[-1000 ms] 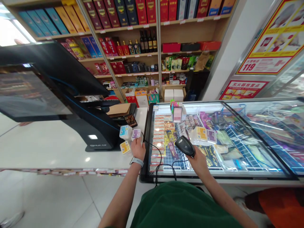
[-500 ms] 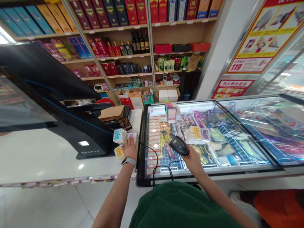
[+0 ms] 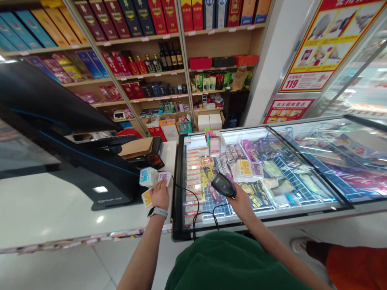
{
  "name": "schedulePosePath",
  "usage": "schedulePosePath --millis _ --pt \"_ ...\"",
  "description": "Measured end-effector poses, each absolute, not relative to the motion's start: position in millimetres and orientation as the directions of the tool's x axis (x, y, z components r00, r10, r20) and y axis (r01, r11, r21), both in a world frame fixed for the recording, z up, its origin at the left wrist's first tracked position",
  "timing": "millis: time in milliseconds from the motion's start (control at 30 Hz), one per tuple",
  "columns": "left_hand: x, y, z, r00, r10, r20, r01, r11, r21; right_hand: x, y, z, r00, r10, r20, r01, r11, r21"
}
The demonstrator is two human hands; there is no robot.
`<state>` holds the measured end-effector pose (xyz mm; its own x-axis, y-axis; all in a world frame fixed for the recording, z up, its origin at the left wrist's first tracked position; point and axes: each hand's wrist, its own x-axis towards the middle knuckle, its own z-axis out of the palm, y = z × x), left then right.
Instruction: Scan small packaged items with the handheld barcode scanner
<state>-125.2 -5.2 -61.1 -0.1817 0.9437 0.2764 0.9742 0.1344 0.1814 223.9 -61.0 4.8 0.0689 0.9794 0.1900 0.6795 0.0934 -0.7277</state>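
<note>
My right hand (image 3: 239, 198) is wrapped round a black handheld scanner (image 3: 223, 185) above the glass top of a freezer. On the white counter, my left hand (image 3: 159, 195) rests at the near edge of a purple-labelled pack (image 3: 165, 176); its fingers are bent, and their grip is too small to make out. Just left of it are a blue-labelled stack of packs (image 3: 147, 176) and a yellow-labelled pack (image 3: 146, 197). More yellow-labelled packs (image 3: 243, 167) and a purple-labelled one (image 3: 256, 169) lie on the freezer glass.
A large black screen on a stand (image 3: 111, 189) is at the left. The scanner's cable (image 3: 198, 203) loops over the freezer edge (image 3: 178, 193). Shelves of boxes and bottles (image 3: 151, 38) line the back. A person in orange (image 3: 356, 266) is at the lower right.
My left hand has drawn back slightly toward me, its fingers now more bent. The whole view has shifted a little. My right hand still holds the scanner.
</note>
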Motion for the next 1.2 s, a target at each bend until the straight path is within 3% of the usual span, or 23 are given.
schedulePosePath --millis 200,500,767,867,1033,1200 --pt "-125.6 -0.4 -47.8 -0.221 0.917 0.332 0.962 0.15 0.227 223.7 -62.6 7.9 0.062 0.98 0.187 0.671 0.098 -0.735" --pt "-109.1 4.3 -39.2 -0.184 0.919 0.349 0.907 0.023 0.42 224.2 -63.6 6.3 0.065 0.98 0.186 0.663 0.097 -0.742" --pt "-76.5 -4.3 -48.2 -0.103 0.993 0.062 0.81 0.048 0.584 225.9 -65.2 6.7 0.077 0.981 0.179 0.666 0.083 -0.741" --pt "-69.6 -5.0 -62.1 -0.06 0.998 -0.01 0.802 0.054 0.595 227.3 -64.7 0.5 0.08 0.978 0.194 0.663 0.093 -0.743" --pt "-66.7 -0.8 -84.5 0.007 0.999 0.038 0.788 -0.029 0.614 228.3 -65.2 -1.0 0.08 0.977 0.195 0.654 0.097 -0.751" --pt "-64.1 0.2 -95.9 -0.032 0.999 0.006 0.822 0.023 0.569 226.5 -66.6 7.2 0.081 0.982 0.169 0.671 0.072 -0.737"
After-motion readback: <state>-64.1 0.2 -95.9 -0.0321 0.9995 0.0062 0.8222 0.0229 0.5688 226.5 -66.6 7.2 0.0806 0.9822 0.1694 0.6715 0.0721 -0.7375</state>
